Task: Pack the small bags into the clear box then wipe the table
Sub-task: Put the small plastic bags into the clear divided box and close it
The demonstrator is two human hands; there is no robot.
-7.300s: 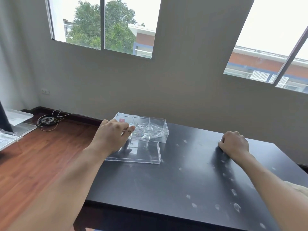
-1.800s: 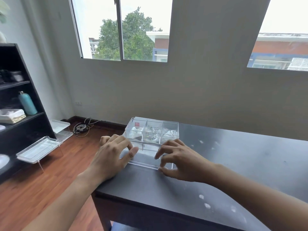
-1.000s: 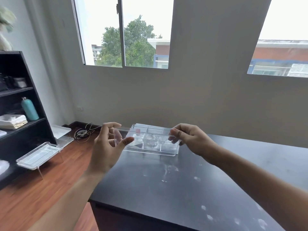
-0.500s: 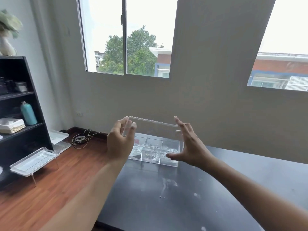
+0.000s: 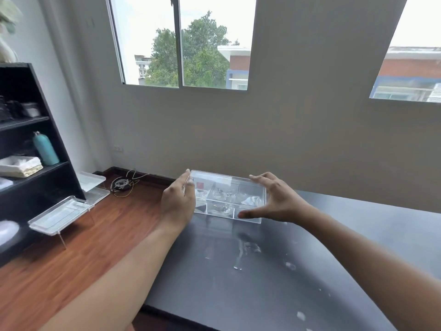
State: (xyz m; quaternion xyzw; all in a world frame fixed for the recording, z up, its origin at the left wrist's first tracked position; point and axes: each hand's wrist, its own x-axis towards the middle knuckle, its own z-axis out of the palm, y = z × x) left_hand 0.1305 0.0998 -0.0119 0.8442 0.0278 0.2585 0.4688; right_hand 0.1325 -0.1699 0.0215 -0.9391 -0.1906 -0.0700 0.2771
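A smeared black table (image 5: 286, 283) stands below grey-walled windows. On it, the clear box (image 5: 228, 201) sits between the spread left hand (image 5: 177, 204) and right hand (image 5: 278, 201), both touching its lid (image 5: 222, 179).

Grey wall (image 5: 298, 130) straight ahead, two windows cut into it: a sliding window (image 5: 179, 41) on the left showing a green tree (image 5: 188, 56) and pale sky, a second window (image 5: 410, 56) at right framing a brick building. Daylight is soft and even. Down left, reddish wood floor (image 5: 78, 254), a coil of cables (image 5: 121, 185) against the dark skirting. A black shelf unit (image 5: 26, 130) holds a teal bottle (image 5: 45, 149) and a woven basket (image 5: 21, 166).
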